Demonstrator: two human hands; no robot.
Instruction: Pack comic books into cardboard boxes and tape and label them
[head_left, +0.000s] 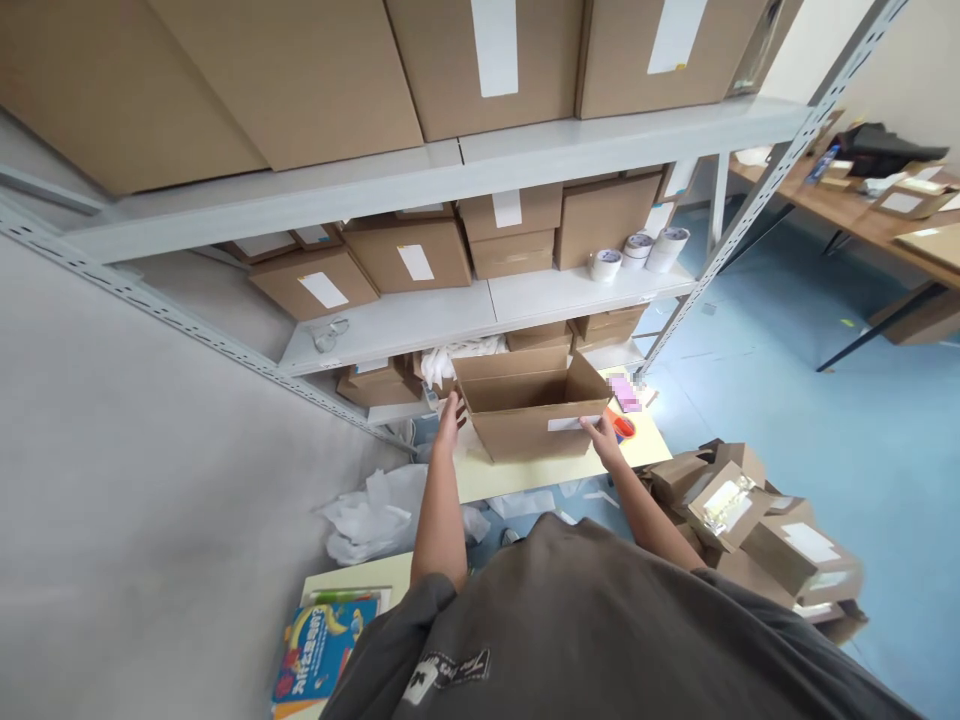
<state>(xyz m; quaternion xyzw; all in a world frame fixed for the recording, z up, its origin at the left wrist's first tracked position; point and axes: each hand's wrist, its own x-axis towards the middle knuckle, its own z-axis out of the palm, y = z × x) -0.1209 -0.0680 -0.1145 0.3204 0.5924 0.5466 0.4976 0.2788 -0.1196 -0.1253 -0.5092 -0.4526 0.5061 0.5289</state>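
Note:
An open-topped cardboard box [525,432] stands on a pale yellow table [646,440], its flaps raised and a white label near its front right edge. My left hand [451,420] is at the box's left side, fingers extended and apart. At the front right corner, beside the label, my right hand [602,436] grips the box with its thumb on the front face. The inside of the box is shadowed. An orange and blue tape roll [622,426] lies just right of my right hand.
Metal shelving [420,318] ahead holds many cartons and several white tape rolls [636,250]. Small cardboard boxes [795,540] are piled on the floor at right. White plastic wrap [375,515] and a book stack [319,645] are at left. A wooden table [847,215] stands far right.

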